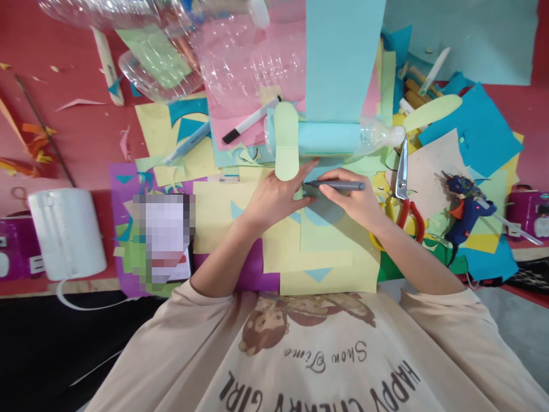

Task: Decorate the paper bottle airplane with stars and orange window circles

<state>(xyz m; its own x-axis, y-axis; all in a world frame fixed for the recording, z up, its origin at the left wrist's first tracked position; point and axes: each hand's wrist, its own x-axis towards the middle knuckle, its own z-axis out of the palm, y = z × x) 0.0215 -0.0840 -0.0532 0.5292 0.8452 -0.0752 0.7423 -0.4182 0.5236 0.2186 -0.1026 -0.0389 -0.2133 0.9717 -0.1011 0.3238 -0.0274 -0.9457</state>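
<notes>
My right hand point(354, 200) grips a dark grey marker point(349, 185), its tip pointing left and touching or close to the paper beside my left hand. My left hand point(277, 197) lies flat with its fingers spread, over a light blue paper piece point(326, 209) on pale green and yellow sheets point(283, 252). Just beyond my hands, a clear plastic bottle point(377, 134) wrapped in light blue paper lies on its side, its white cap to the right. A pale green rounded strip point(286, 140) stands across the bottle's left end, partly over my left fingers.
Red-and-yellow-handled scissors point(403, 177) and a blue glue gun point(465, 220) lie at the right. A white marker with a black cap point(251, 120) rests behind the left hand. A phone point(169, 240) and a white box-like device point(66, 234) are at the left. Paper scraps cover much of the red table.
</notes>
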